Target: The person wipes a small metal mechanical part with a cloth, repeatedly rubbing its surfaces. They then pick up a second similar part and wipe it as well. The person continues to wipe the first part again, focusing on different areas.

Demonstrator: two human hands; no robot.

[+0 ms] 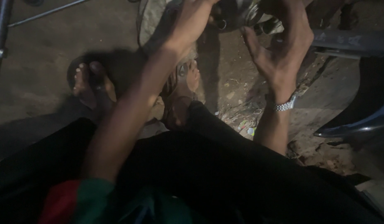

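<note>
Reaching up toward the top centre of the frame, both hands meet at a dark metal machine part (241,14) with shiny round fittings and a small ring; it is cut off by the upper edge and dimly lit, so its full shape cannot be told. The left hand (192,20) lies against the part's left side, its fingers running out of the frame, so whether it grips cannot be told. The right hand (283,45) is spread and curved, thumb pointing left, fingers curled up against the part's right side; a metal wristwatch (284,105) sits on its wrist.

Below the part, two feet in sandals (181,89) rest on the dirt floor (42,62), one at left centre, one in the middle, partly hidden by the left forearm. A grey bar (349,40) runs along the upper right, a thin metal rod (47,13) crosses the upper left. Scattered debris (241,118) lies between the arms. Dark trousers (208,174) fill the bottom of the frame.
</note>
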